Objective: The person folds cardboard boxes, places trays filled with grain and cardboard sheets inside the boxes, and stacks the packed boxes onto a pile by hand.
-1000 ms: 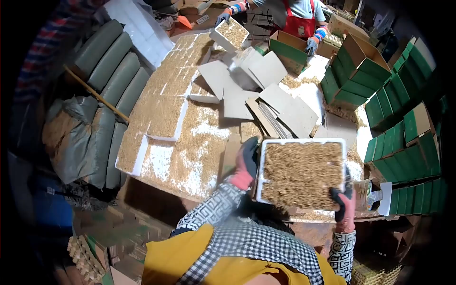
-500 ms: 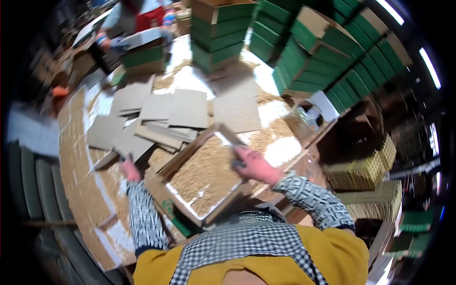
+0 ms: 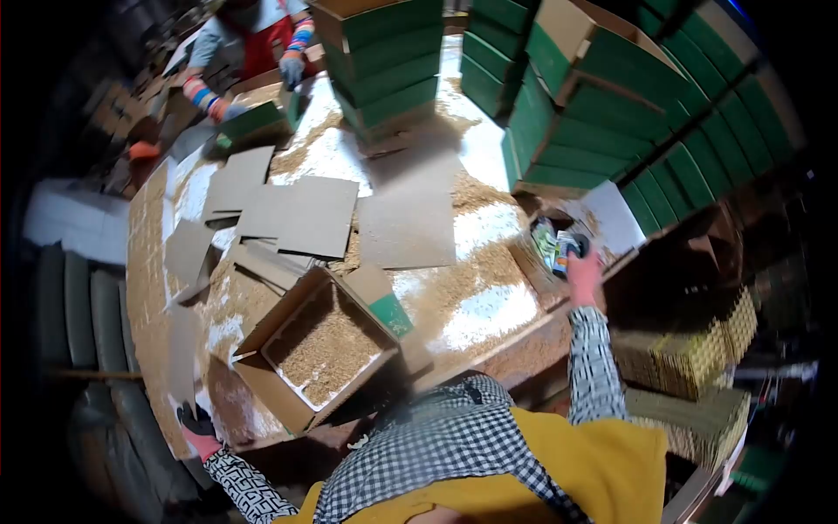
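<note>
My left hand (image 3: 200, 431), in a pink glove with dark fingers, is at the table's near left edge. Its fingers close on the lower end of a narrow-looking grey cardboard sheet (image 3: 182, 349). My right hand (image 3: 584, 273), gloved alike, reaches to a small cardboard box at the right edge. Its fingers are curled round a small labelled container (image 3: 567, 248), partly hidden by the glove. Between my arms stands an open carton (image 3: 262, 377), tilted in view, with a white-rimmed inner tray full of tan, sawdust-like material (image 3: 330, 349).
Grey cardboard sheets (image 3: 297, 214) lie across the table amid scattered tan material. Stacked green boxes (image 3: 388, 74) rise at the back and right. Opposite, a person (image 3: 253, 52) in striped sleeves handles a green box (image 3: 255, 125). Yellowish stacks (image 3: 685, 345) stand beyond the right edge.
My right hand has left the carton and moved right to the small box. My left hand has come nearer and left with a cardboard sheet. The carton now sits lower left, turned.
</note>
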Available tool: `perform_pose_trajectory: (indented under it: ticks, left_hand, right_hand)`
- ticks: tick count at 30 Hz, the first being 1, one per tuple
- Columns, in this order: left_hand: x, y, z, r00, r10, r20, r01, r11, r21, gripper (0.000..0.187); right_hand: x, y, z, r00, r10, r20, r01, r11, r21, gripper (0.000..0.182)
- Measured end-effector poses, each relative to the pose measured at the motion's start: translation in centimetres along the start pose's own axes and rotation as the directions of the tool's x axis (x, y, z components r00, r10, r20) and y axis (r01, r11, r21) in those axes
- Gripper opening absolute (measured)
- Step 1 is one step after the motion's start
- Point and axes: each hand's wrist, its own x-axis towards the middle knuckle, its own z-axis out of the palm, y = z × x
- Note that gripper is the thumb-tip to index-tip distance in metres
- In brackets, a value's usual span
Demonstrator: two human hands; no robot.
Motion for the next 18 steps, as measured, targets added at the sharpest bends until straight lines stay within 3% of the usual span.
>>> perform_pose_trajectory:
  ticks: [1,2,3,5,6,7,8,9,10,11,12,13,14,15,16,17,18]
  left_hand:
    - [-0.2,1.3,-0.6,0.991,0.132,0.033,-0.135,0.985,0.109,0.032]
    - [-0.2,3.6,-0.9,0.972,-0.210,0.107,0.236,0.884,-0.405,0.034]
    - [-0.7,7.2,-1.2,0.952,-0.252,0.173,0.303,0.704,-0.643,0.038]
    - [-1.7,14.7,-2.0,0.895,-0.330,0.300,0.359,0.135,-0.923,0.050]
    - [-2.3,17.4,-1.7,0.864,-0.395,0.311,0.391,0.140,-0.910,0.048]
    - [-3.0,20.1,-1.4,0.829,-0.459,0.320,0.423,0.140,-0.895,0.046]
    - [-3.6,22.7,-1.0,0.789,-0.519,0.328,0.455,0.135,-0.880,0.044]
    - [-4.1,26.4,-1.4,0.804,-0.473,0.361,0.435,0.052,-0.899,0.043]
    - [-3.9,31.1,-2.8,0.851,-0.408,0.330,0.452,0.249,-0.857,0.041]
    - [-4.0,33.5,-3.1,0.885,-0.369,0.284,0.417,0.357,-0.835,0.040]
    - [-4.8,34.2,-2.9,0.853,-0.373,0.365,0.486,0.309,-0.818,0.042]
    - [-5.8,33.9,-2.2,0.847,-0.336,0.412,0.523,0.381,-0.762,0.041]
    - [-6.7,34.5,-2.1,0.826,-0.315,0.468,0.553,0.619,-0.558,0.041]
    - [-7.5,35.3,-2.0,0.860,-0.276,0.430,0.450,0.808,-0.380,0.042]
    - [-8.2,35.1,-1.2,0.939,-0.128,0.318,0.227,0.928,-0.297,0.042]
    - [-8.5,34.5,-0.6,0.973,0.053,0.223,-0.013,0.984,-0.175,0.042]
    - [-7.9,34.1,-0.6,0.916,0.111,0.385,-0.085,0.993,-0.083,0.039]
  right_hand:
    - [0.2,-0.3,0.4,0.999,-0.011,-0.048,0.031,0.908,0.418,0.044]
    - [-1.4,-4.8,-0.8,0.966,0.098,0.237,-0.256,0.460,0.851,0.026]
    - [-3.6,-9.3,-1.3,0.950,-0.104,0.293,-0.254,0.282,0.925,0.025]
    - [-10.5,-17.8,-1.4,0.695,-0.408,0.592,-0.498,0.320,0.806,0.031]
    - [-14.0,-22.2,-2.5,0.533,-0.533,0.657,-0.311,0.599,0.738,0.039]
    - [-16.4,-26.2,-2.2,0.223,-0.796,0.563,-0.042,0.569,0.821,0.045]
    - [-20.3,-27.1,2.6,0.062,-0.857,0.512,0.336,0.501,0.797,0.055]
    - [-22.6,-27.9,6.7,-0.081,-0.872,0.483,0.655,0.318,0.685,0.062]
    - [-22.7,-29.2,8.0,-0.097,-0.855,0.509,0.803,0.234,0.547,0.061]
    - [-21.7,-29.3,7.6,0.127,-0.926,0.354,0.678,0.342,0.650,0.056]
    - [-20.8,-29.5,7.2,0.342,-0.924,0.172,0.530,0.341,0.776,0.051]
    - [-18.9,-30.4,3.3,0.473,-0.789,0.393,0.281,0.557,0.781,0.047]
    - [-17.7,-30.5,1.5,0.582,-0.642,0.499,-0.108,0.547,0.830,0.048]
    - [-18.1,-31.1,1.5,0.731,-0.645,0.224,-0.122,0.199,0.972,0.047]
    - [-18.6,-31.4,0.8,0.570,-0.815,0.102,0.213,0.267,0.940,0.048]
    - [-19.0,-31.7,-0.1,0.348,-0.937,0.039,0.530,0.230,0.816,0.049]
    - [-20.5,-32.5,-0.7,-0.001,-0.979,0.206,0.622,0.160,0.766,0.051]
